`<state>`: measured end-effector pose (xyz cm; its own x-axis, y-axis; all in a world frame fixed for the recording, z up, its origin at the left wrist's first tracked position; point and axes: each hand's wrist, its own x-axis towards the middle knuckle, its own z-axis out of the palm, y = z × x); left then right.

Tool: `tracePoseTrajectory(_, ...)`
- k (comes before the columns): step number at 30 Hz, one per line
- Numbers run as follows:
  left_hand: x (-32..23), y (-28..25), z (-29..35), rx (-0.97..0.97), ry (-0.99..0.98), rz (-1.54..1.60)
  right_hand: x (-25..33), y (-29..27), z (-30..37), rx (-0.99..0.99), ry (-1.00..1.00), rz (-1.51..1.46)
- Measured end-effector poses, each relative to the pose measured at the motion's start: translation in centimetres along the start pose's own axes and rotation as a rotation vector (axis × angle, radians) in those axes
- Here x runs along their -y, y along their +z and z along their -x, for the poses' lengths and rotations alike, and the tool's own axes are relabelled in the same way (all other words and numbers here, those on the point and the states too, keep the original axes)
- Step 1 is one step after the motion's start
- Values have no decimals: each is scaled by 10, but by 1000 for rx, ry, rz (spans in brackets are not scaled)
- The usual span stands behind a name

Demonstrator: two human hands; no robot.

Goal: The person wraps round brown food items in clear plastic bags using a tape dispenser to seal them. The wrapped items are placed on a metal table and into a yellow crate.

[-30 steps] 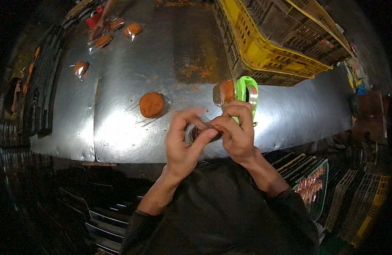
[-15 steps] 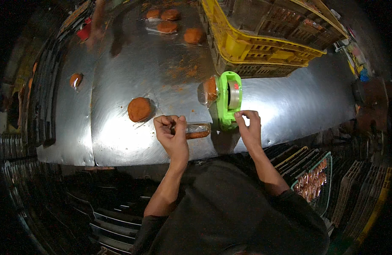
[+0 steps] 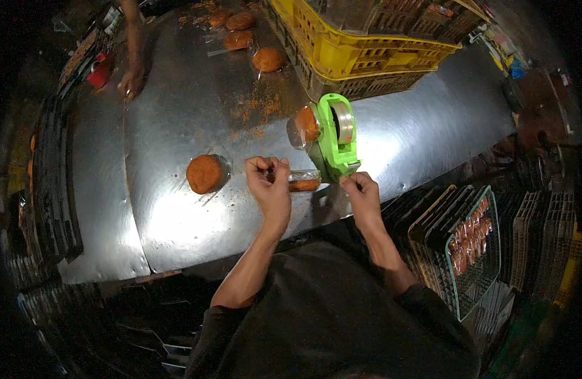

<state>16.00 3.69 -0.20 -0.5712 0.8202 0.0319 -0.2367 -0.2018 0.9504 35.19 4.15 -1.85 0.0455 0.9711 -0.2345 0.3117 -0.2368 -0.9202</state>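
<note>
My left hand (image 3: 269, 184) is closed on one end of a see-through plastic wrapper around an orange-brown cake (image 3: 305, 185), held above the metal table. My right hand (image 3: 361, 194) has thumb and finger pinched just below the cutter end of a bright green tape dispenser (image 3: 329, 129), which carries a roll of tape (image 3: 344, 122). Whatever lies in that pinch is too small to make out. Against the dispenser's left side rests a wrapped orange cake (image 3: 306, 124). Left of my left hand, a round orange cake (image 3: 204, 174) sits on plastic film.
Yellow and dark crates (image 3: 360, 57) stand stacked at the far right. Several orange cakes (image 3: 268, 59) and crumbs lie at the back of the metal table (image 3: 171, 126). Another person's hand (image 3: 132, 83) is at far left, near a red object (image 3: 100, 71). Racked trays (image 3: 471, 240) stand at lower right.
The view has turned and shifted. My left hand and the wrapped cake have come closer to the dispenser; my right hand's fingers have drawn together below its cutter end. The other person's hand has reached the table, and a small cake there is out of sight.
</note>
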Motion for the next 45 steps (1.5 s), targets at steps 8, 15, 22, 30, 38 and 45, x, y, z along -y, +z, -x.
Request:
tracePoseTrajectory(8, 4, 30, 2, 77, -116, -78, 80, 33, 30, -21, -157, -289)
tracePoseTrajectory(15, -4, 60, 38, 293, -299, 8, 56, -23, 39, -133, -424, 165)
tracePoseTrajectory(22, 27, 61, 78, 369, -383, -341, 40, -52, 4, 273, 35, 40)
tracePoseTrajectory(30, 55, 64, 80, 218, -274, -336, 20, -54, -41, 429, -105, 684)
tracePoseTrajectory(38, -15, 30, 20, -107, -219, 190, 67, 1, -13, 481, 21, -364)
tracePoseTrajectory(45, -70, 2, -9, 437, -15, 10, 89, 26, -3, 699, 38, -234)
